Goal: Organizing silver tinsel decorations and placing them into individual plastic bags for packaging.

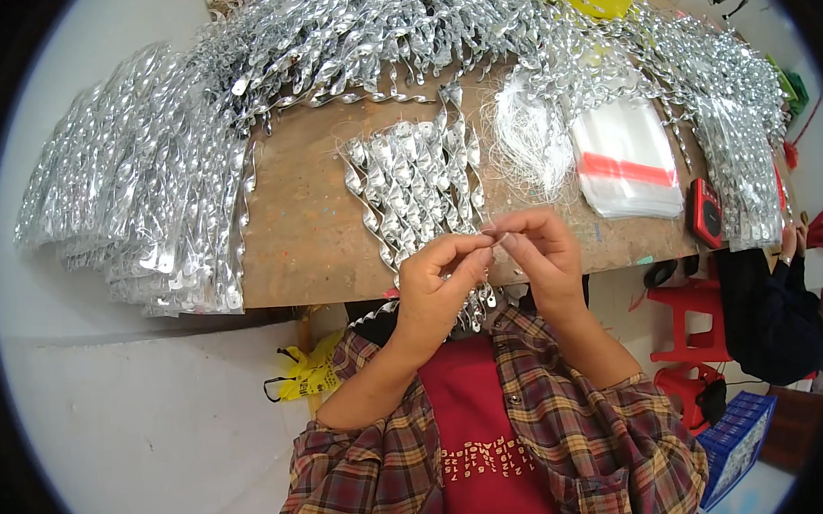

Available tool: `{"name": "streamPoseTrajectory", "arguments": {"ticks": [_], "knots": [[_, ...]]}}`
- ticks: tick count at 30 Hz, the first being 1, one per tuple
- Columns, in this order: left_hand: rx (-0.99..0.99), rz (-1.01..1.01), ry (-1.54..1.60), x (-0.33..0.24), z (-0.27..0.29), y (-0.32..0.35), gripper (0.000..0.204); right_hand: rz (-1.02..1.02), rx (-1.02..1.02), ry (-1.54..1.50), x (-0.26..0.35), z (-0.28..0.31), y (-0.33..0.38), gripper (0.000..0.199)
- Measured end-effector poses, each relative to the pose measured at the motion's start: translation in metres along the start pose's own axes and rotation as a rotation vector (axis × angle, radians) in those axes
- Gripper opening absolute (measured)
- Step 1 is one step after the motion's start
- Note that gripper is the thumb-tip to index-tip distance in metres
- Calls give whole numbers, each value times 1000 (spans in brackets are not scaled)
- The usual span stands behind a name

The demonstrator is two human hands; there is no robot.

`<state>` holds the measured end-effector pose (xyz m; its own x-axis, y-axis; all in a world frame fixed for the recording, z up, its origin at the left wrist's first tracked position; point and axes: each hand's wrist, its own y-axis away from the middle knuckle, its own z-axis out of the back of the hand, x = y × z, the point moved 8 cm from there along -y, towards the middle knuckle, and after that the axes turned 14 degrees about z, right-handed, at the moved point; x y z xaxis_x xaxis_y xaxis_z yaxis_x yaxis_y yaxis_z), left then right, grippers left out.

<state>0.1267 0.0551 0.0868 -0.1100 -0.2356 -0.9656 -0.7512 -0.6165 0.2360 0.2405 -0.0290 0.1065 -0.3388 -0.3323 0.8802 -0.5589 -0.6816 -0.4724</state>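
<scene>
At the table's near edge, my left hand [434,288] and my right hand [544,253] meet, thumbs and fingertips pinched together. Whatever lies between the fingertips is too small to make out. Just beyond them, a row of twisted silver strips [406,179] lies on the brown table [298,184]. Strip ends with small holes [473,309] hang over the edge below my hands. To the right of the row sits a tangled bundle of thin white string [530,141].
Heaps of silver twists [356,43] cover the far side, with bagged ones [147,190] at left. Clear plastic bags [627,179] with a red band and a red radio-like device [705,212] lie at right. Beyond are a red stool [685,318] and another person [772,310].
</scene>
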Motion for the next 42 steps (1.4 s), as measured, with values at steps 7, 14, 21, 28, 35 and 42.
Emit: {"name": "streamPoseTrajectory", "arguments": {"ticks": [7,14,21,28,35,42], "knots": [[-28,16,178,-6,5,2,16,-255,87,-587,-15,-24,5,7],[-2,38,200,-4,5,2,18,-274,69,-588,-18,-24,7,9],[-1,91,170,1,5,0,15,-289,102,-528,-21,-19,8,8],[3,58,-44,-2,-2,1,11,42,271,15,5,-8,-13,13],[-115,-76,-219,-18,0,3,7,268,321,289,24,-10,-17,7],[-44,66,-45,-10,2,-1,9,332,223,250,26,-12,-15,6]]}}
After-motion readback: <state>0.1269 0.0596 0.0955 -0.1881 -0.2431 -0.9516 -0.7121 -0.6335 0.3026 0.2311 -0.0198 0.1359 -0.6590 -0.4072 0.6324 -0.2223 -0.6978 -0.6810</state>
